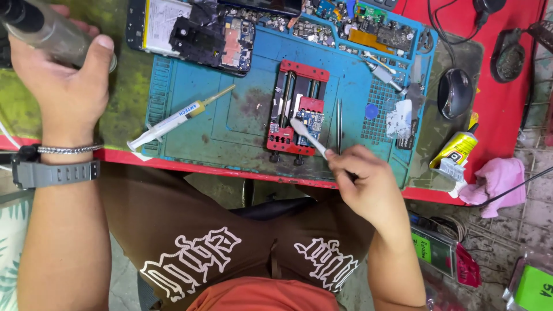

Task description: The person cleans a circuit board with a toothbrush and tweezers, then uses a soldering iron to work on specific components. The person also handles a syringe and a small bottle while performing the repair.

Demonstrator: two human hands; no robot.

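Note:
My right hand (368, 187) grips a white brush (307, 137) by its handle, and the bristle head rests on a small circuit board (311, 120) clamped in a red holder (298, 109) on the blue work mat (242, 115). My left hand (63, 80) is raised at the far left, closed around a grey cylindrical tool handle (40, 29); its working end is out of view. A watch and a metal bracelet sit on that wrist.
A syringe (173, 121) lies on the mat's left part. An opened phone (193, 31) lies at the top. Tweezers (339, 124) lie right of the holder. A computer mouse (455, 92), a yellow glue tube (455, 150) and a pink cloth (498, 181) sit at the right.

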